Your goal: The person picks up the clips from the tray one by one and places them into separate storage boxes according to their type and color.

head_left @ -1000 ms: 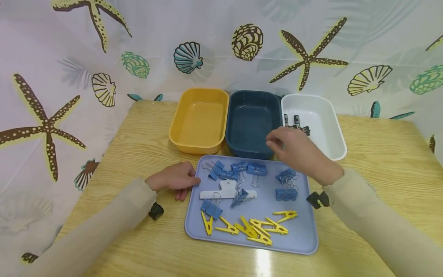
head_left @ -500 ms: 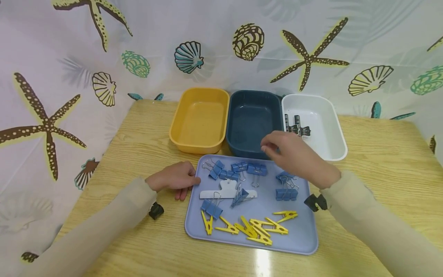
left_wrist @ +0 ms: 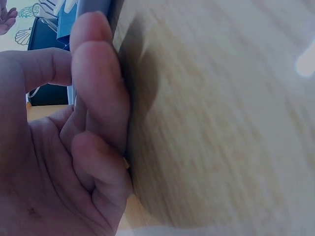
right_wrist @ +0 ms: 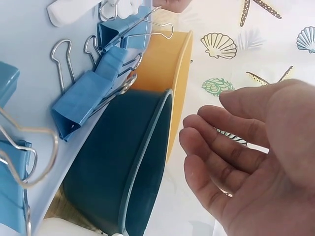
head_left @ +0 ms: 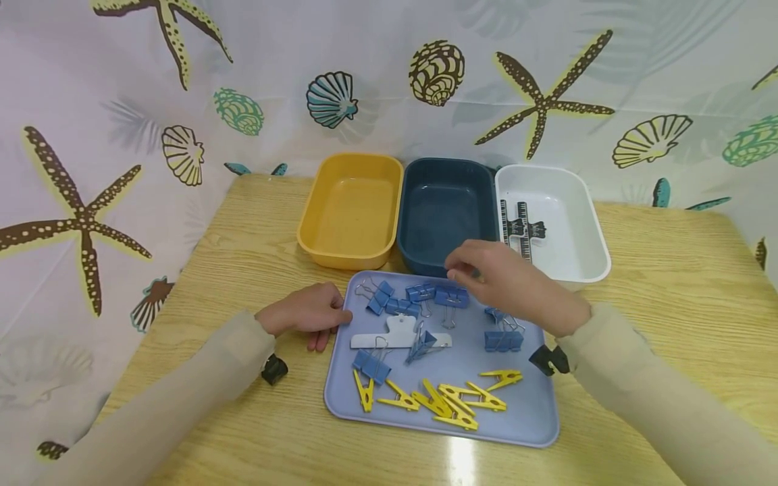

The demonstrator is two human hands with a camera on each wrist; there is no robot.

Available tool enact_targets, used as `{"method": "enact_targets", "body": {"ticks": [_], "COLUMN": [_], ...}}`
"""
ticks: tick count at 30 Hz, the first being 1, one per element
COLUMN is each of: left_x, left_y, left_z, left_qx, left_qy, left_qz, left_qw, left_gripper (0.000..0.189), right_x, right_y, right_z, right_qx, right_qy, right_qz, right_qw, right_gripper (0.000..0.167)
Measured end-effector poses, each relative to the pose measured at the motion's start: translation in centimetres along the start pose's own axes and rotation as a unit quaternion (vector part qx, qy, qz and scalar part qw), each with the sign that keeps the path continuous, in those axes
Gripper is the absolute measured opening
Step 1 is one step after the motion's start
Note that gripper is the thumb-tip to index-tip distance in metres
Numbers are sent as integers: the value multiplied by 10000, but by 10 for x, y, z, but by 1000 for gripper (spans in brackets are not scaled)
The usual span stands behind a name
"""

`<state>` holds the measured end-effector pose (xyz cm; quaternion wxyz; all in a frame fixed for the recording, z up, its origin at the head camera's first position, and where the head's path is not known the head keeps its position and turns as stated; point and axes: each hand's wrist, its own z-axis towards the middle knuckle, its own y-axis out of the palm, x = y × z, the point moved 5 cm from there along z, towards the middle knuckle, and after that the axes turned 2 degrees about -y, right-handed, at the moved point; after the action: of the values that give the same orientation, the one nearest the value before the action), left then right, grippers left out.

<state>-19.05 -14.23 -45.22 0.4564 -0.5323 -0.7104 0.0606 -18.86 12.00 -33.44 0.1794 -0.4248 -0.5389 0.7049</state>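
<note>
My left hand (head_left: 306, 312) grips the left rim of the lavender tray (head_left: 340, 398), thumb over the edge and the other fingers down at the table. In the left wrist view, the fingers (left_wrist: 101, 88) curl beside the rim. My right hand (head_left: 501, 280), holding nothing, hovers over the tray's back edge with loosely bent fingers (right_wrist: 211, 172), close to the navy bin (head_left: 446, 209). On the tray lie several blue binder clips (head_left: 451, 297), a long white clip (head_left: 401, 334) partly under some of them, and several yellow clothespins (head_left: 431, 401) toward the front.
Behind the tray, a yellow bin (head_left: 352, 216), the navy bin and a white bin (head_left: 571, 216) stand side by side. Two black-and-white patterned long clips (head_left: 524, 229) lie in the white bin. A patterned cloth (head_left: 389, 67) hangs behind the wooden table (head_left: 243, 243).
My right hand has moved left and toward me, from beside the white bin to over the tray's back edge. The left hand has stayed in place.
</note>
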Motion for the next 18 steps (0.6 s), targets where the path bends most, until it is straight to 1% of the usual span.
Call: {"method": "enact_targets", "body": {"ticks": [5,12,18], "left_x": [0,0,-1], "left_y": [0,0,0], "left_z": [0,0,0], "left_qx": [-7,-8,-11], "left_qy": [-6,-51,-57], "left_qz": [-22,-33,-91], "left_qw": [10000,10000,9999], "left_gripper": [36,36,36], "right_x": [-5,-9,-10], "right_y": [5,11,17], "right_z": [2,3,2], "right_qx": [-142,-344,-730], "right_qy": [-34,-165,-237], "right_qz": [83,21,-105], "right_qw": [9999,9993,9970], "right_gripper": [17,16,24]}}
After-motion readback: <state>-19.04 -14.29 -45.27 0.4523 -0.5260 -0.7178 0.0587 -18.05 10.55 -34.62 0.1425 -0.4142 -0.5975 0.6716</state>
